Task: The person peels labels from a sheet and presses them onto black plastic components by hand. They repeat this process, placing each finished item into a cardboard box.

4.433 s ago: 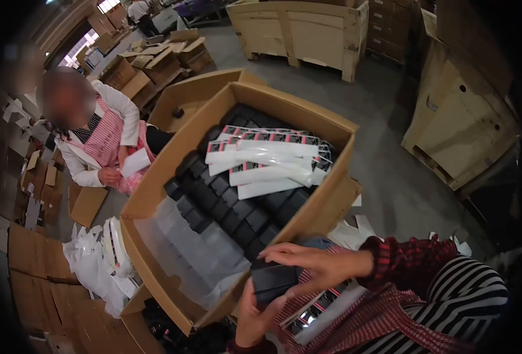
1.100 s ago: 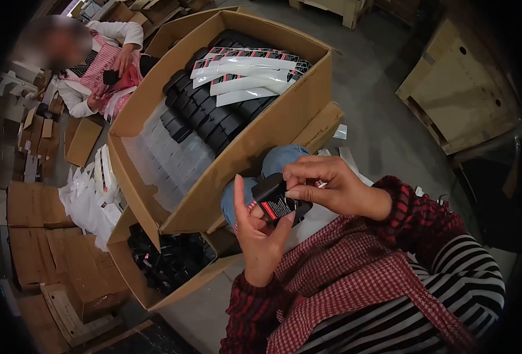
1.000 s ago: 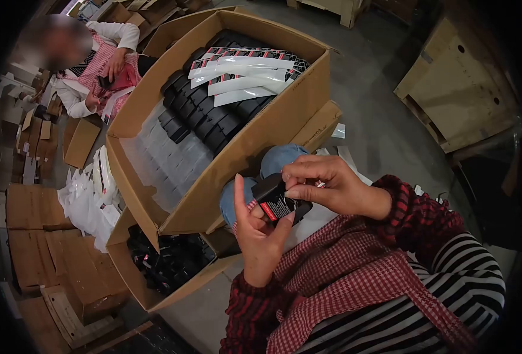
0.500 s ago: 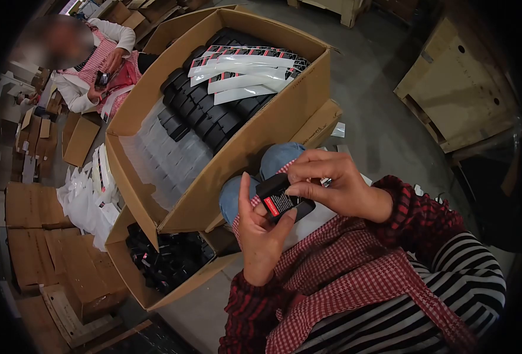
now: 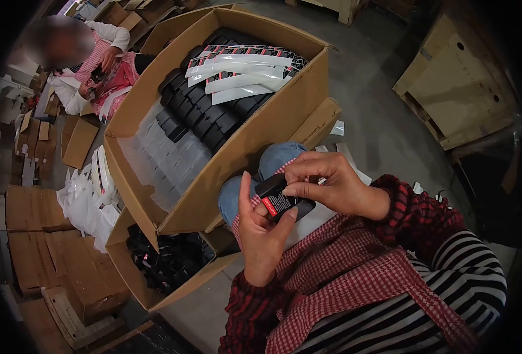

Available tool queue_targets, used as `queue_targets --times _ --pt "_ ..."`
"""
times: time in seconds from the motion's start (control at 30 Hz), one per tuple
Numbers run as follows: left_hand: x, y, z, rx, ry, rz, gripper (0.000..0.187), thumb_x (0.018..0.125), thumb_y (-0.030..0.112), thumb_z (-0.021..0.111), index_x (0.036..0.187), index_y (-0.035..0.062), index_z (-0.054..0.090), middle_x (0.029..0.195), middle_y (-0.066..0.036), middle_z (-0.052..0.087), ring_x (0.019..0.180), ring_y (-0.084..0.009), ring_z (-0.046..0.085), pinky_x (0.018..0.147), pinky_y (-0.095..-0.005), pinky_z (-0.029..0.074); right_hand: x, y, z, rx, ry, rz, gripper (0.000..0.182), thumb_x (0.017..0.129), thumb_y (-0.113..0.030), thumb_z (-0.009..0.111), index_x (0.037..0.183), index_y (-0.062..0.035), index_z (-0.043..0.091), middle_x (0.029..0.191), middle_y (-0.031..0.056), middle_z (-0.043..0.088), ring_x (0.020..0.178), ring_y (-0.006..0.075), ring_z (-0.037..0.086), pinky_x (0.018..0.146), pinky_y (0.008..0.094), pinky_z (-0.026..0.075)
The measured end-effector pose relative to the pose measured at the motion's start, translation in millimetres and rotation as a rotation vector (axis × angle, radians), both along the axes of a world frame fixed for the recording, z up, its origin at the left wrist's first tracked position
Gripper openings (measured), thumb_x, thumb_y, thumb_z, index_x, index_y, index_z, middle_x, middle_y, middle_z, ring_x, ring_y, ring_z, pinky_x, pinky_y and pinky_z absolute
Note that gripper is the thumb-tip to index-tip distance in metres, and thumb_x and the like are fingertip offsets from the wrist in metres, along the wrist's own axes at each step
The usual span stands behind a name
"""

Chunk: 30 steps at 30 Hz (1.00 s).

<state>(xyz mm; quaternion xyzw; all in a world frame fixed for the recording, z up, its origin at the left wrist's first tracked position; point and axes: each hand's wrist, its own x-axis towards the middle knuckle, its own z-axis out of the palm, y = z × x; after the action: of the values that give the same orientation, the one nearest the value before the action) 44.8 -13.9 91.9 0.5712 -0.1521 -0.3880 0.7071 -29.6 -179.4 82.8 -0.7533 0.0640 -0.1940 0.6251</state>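
Observation:
A small black item [image 5: 274,187] with a red and black label [image 5: 277,202] is above my lap. My left hand [image 5: 261,236] grips it from below, thumb at its lower edge and index finger pointing up. My right hand [image 5: 331,183] is closed at its upper side, thumb and index finger pinched against the label's edge. Beyond my knees stands a large carton [image 5: 249,159] holding rows of black items [image 5: 205,118] and clear plastic trays [image 5: 163,156]. Strips of labels [image 5: 249,71] lie on top of the black items.
A lower carton [image 5: 178,289] holds many black pieces [image 5: 166,259]. White plastic bags [image 5: 84,197] and brown cartons [image 5: 66,259] are at the left. Another person [image 5: 95,65] sits at the upper left, handling a dark item. A wooden crate [image 5: 455,76] stands at the right.
My hands hold nearly the same pose on the black item. The other person's hands and dark item have shifted slightly. The whole view has moved a little.

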Motion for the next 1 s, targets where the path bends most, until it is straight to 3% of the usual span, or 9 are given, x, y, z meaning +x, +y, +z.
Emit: queue_targets --times 0.9,1.0 --pt "-0.7 -1.5 -2.2 -0.013 0.038 0.002 0.091 0.083 -0.011 0.062 0.151 0.0044 0.004 0.121 -0.016 0.060 0.105 -0.0164 0.061 0.091 -0.0287 0.049 -1.4 1.4 -3.4 -0.052 -0.013 -0.040 0.018 0.080 -0.008 0.076 0.095 -0.0019 0.068 0.083 0.0068 0.064 0.069 0.0132 0.059 0.061 0.0274 0.047" --pt "-1.8 -3.1 0.1 -0.004 0.015 0.040 0.088 0.082 -0.011 0.062 0.151 0.0027 0.010 0.107 -0.011 0.065 0.093 -0.0122 0.063 0.084 -0.0276 0.051 -1.0 2.4 -5.1 -0.072 -0.027 -0.058 0.018 0.079 -0.008 0.076 0.094 -0.0022 0.068 0.082 0.0077 0.064 0.068 0.0153 0.060 0.061 0.0282 0.047"
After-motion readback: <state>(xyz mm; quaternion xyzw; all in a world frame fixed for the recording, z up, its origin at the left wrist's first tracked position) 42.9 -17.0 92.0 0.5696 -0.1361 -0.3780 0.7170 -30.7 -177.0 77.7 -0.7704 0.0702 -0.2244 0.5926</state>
